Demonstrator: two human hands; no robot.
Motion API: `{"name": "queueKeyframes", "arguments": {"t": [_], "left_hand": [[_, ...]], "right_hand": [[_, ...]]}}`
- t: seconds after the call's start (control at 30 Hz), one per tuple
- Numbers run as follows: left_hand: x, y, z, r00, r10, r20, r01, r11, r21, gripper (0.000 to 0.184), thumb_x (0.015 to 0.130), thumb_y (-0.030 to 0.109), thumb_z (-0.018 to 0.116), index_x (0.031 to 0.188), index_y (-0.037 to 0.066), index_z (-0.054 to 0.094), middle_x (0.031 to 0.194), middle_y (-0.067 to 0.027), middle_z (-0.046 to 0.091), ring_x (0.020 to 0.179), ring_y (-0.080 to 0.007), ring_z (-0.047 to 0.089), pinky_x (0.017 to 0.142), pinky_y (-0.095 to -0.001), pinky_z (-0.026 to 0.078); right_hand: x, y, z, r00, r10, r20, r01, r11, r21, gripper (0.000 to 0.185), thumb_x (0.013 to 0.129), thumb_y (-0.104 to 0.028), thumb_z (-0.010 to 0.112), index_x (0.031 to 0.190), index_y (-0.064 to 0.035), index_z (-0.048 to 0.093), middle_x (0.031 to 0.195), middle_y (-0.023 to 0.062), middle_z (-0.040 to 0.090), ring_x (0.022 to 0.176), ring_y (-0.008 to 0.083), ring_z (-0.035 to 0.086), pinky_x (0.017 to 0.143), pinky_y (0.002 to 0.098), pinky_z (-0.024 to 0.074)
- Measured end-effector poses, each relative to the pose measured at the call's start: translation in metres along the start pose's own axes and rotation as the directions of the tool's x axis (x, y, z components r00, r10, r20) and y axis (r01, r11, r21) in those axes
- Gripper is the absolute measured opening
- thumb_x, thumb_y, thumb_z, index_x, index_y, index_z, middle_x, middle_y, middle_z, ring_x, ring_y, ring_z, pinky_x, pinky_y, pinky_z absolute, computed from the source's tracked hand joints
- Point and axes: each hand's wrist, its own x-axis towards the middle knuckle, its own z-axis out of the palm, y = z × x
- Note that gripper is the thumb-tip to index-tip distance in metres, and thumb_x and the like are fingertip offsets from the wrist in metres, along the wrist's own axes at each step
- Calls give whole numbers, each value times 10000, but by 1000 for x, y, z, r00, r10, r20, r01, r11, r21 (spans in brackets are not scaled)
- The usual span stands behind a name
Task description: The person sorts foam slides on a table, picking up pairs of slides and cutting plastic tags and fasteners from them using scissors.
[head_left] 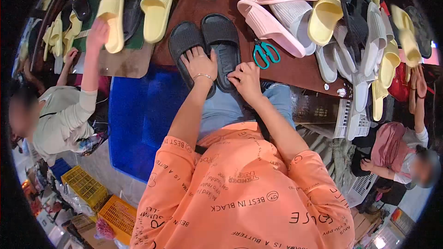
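Two black slippers lie side by side at the near edge of the brown-covered table (170, 11). My left hand (201, 66) rests on the left black slipper (185, 37), its fingers spread over the footbed below the strap. Beside the right black slipper (221, 34) is my right hand (245, 79), its fingers bent and drawn together at the slipper's inner heel edge; whatever they pinch is too small to make out. Teal-handled scissors (266, 54) lie just right of that slipper. Pink slippers (272, 25) are beyond the scissors.
Yellow slippers (157, 11) and more pairs lie at the left. Grey, yellow and black slippers are piled at the right, some over the edge. A blue bin (143, 120) stands below left. One co-worker (64, 115) reaches in from the left, another (401, 152) sits at the right.
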Motion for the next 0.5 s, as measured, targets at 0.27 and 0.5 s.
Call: {"name": "queueKeyframes", "arguments": {"t": [0.27,0.5], "left_hand": [[0,0,-1,1000,11,-12,-11,1000,11,499,873,417,387,1056,-26,528,1103,-168,531,1117,-320,419,1010,-492,208],[0,0,1,1000,-1,-24,2,999,33,468,861,400,417,1073,0,537,1125,-145,537,1114,-309,424,1010,-484,208]], "right_hand": [[11,4,-2,969,32,244,-33,999,-2,39,681,-91,650,702,-87,617,794,58,539,864,254,470,750,372,353],[11,15,-6,960,-45,275,-7,983,184,82,674,-49,657,712,-67,587,803,75,533,841,271,462,786,356,393]]}}
